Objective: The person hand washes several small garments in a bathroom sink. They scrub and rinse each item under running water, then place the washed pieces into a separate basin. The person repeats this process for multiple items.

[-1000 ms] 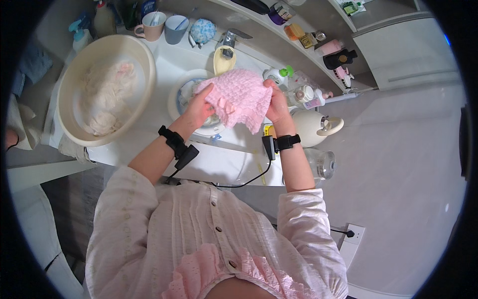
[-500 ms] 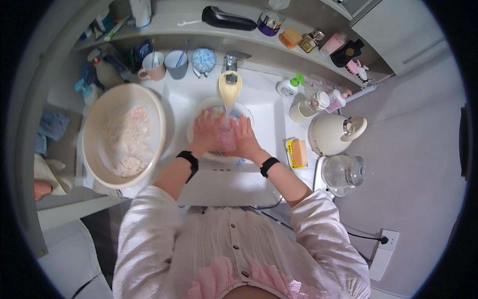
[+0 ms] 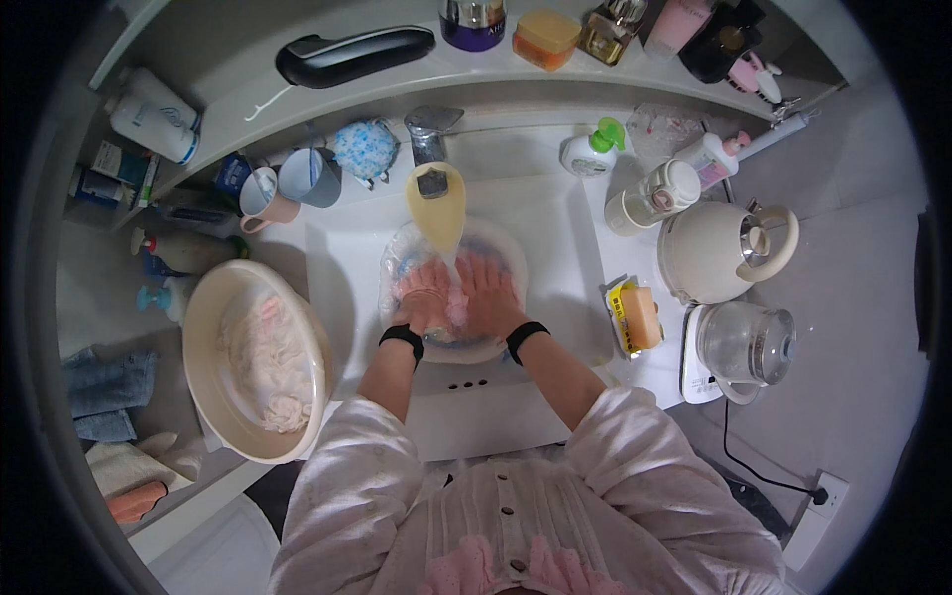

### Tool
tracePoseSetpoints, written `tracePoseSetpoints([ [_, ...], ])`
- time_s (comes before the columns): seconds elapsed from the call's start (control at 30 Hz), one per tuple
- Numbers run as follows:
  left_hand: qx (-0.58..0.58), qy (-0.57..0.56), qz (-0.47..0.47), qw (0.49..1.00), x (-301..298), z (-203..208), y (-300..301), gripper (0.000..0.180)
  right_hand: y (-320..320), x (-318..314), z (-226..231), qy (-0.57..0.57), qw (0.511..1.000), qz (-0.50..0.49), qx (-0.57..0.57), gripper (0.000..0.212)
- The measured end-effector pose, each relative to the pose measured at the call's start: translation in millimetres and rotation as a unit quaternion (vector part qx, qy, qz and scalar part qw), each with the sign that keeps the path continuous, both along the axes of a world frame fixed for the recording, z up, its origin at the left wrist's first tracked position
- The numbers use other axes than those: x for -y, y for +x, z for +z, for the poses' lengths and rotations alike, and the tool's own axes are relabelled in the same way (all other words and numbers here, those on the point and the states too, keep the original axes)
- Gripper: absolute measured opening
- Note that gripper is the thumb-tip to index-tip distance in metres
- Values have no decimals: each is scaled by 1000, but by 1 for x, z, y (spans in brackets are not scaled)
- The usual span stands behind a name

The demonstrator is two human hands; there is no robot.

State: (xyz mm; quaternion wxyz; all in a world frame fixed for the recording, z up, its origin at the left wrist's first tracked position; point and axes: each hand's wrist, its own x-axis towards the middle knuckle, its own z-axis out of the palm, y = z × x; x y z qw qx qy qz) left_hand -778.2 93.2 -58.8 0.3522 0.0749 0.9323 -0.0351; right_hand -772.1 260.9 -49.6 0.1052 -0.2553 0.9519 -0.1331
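Note:
A round whitish basin (image 3: 516, 248) stands in the white sink, holding wet cloth and water. My left hand (image 3: 424, 300) lies palm down in it with the fingers stretched out. Beside it my right hand (image 3: 488, 297) presses down too, its fingers extended and slightly apart. A bit of pink cloth (image 3: 457, 305) shows between the two hands; what lies under the palms is hidden. Some blue-patterned material is partly visible around the fingers. Above the hands, a cream spout extender (image 3: 436, 210) on the metal faucet (image 3: 429, 139) points down into the basin.
Left of the sink, a large cream tub (image 3: 195, 347) holds pale wet cloth (image 3: 268, 357). Soap (image 3: 643, 317) in a yellow wrapper, a green-topped pump bottle (image 3: 592, 151), a cream kettle (image 3: 704, 253) and a glass pot (image 3: 739, 342) stand to the right. Two cups (image 3: 309, 178) sit behind.
The view has shifted, with the shelf appearing closer. My hands have flattened and pressed lower into the basin, and less of the pink cloth shows between them.

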Motion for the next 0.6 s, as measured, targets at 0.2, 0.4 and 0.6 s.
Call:
tracePoseSetpoints([
  [0.2,-220,146,125,956,12,-43,4,37,-19,9,-22,47,999,10,-18,78],
  [0.4,-148,180,202,951,11,-33,-11,34,-21,1,-24,-78,993,21,-87,63],
  [0.6,-70,291,114,947,22,23,3,87,-70,-15,0,-39,979,158,126,59],
])
